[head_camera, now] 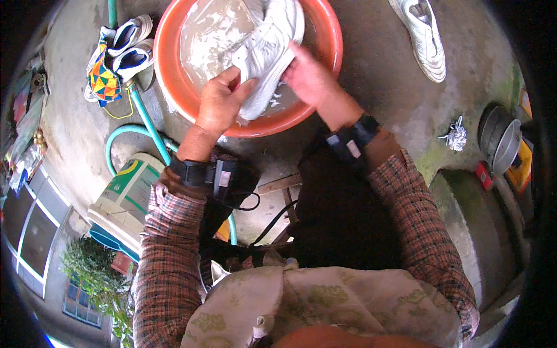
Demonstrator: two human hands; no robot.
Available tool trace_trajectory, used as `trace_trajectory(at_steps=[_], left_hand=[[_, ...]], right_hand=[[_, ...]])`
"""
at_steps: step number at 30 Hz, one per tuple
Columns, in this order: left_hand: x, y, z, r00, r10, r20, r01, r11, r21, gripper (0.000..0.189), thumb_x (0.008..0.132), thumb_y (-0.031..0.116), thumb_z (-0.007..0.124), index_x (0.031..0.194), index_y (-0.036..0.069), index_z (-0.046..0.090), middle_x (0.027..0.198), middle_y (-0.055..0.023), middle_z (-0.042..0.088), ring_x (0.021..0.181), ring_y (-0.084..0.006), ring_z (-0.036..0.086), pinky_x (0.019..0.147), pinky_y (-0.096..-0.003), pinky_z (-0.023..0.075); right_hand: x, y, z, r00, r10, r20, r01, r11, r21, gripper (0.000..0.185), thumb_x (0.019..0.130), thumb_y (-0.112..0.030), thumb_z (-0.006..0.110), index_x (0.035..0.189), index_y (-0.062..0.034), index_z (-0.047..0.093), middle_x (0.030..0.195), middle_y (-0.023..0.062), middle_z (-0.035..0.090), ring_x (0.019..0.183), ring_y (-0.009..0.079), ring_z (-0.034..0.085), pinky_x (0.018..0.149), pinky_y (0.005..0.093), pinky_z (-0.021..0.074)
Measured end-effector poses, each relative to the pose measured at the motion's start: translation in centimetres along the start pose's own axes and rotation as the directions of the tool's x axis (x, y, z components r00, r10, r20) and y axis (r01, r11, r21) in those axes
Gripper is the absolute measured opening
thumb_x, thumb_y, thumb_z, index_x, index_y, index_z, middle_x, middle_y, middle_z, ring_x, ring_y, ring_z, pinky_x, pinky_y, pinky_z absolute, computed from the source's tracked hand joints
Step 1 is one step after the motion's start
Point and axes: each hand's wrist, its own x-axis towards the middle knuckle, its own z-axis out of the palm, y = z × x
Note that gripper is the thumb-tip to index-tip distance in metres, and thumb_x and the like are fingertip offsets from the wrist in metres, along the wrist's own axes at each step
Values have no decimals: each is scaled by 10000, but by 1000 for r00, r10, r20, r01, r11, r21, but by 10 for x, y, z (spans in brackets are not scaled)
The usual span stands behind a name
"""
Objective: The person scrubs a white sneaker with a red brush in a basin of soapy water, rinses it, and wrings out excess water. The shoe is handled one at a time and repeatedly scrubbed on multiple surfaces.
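Observation:
A white lace-up type shoe [265, 52] is tilted over an orange plastic basin [169, 65] that holds cloudy, sudsy water [204, 43]. My left hand [224, 98] pinches the shoe's near end between thumb and fingers. Against the sole's right side rest the fingers of my right hand [311, 76], which is blurred; whether they grip it is unclear. The upper frame edge cuts off the far end of the shoe. White foam [275, 101] shows just beside the sole.
Another white shoe [424, 43] lies at upper right, near a bundle of white laces [457, 137]. Metal pans [507, 145] stand farther right. Left of the basin are blue-lined white shoes [132, 58], a patterned colourful item [104, 82], a green hose [150, 119] and a bucket [124, 191].

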Motion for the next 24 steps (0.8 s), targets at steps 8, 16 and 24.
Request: trace_trajectory(at_steps=[8,16,24], left_hand=[[1,24,10,967,-142,210,172,976,-134,212,924,200,585,978,1,632,768,-34,597,664,-139,592,628,-276,493],[-32,14,-3,997,-76,19,73,988,136,246,953,150,536,1122,4,640,684,-53,615,632,-133,589,634,-317,499],[59,31,34,935,301,-187,-203,888,413,188,871,180,558,831,18,645,777,-240,636,765,-432,623,701,-479,496]], right_hand=[[2,10,-14,1000,-26,0,26,998,-60,436,953,-373,548,1244,-51,512,1110,65,598,1033,182,572,925,359,465],[4,8,-15,990,127,-69,-129,991,-30,600,979,-519,407,1331,-36,468,1243,98,576,1113,210,554,987,379,430],[-1,-5,-3,968,242,-63,-241,970,23,654,969,-576,369,1352,-54,454,1262,99,590,1106,248,586,958,420,470]])
